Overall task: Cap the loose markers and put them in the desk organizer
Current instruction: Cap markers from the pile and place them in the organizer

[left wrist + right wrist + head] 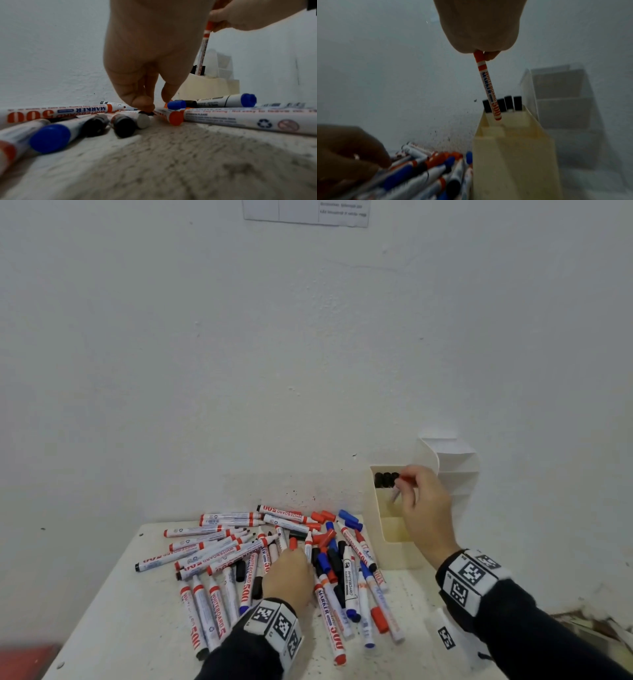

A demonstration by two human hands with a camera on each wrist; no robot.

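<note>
The right hand pinches a red-capped whiteboard marker by its cap end, fingers clamped on it. The marker hangs nearly upright, its lower end dipped into the rear compartment of the cream desk organizer, just in front of a row of black-capped markers already standing there. In the head view the hand covers most of the marker and only a red tip and a grey sliver show. Whether its lower end touches the compartment floor cannot be told.

Left of the organizer, a heap of loose markers and caps lies on the white worktop. The left hand is down among them, fingertips drawn together on something small and dark in the pile; what it is stays hidden under the fingers, and a firm grip cannot be told. Behind the organizer a white tiered holder stands against the wall, partly covered by the right hand
</note>
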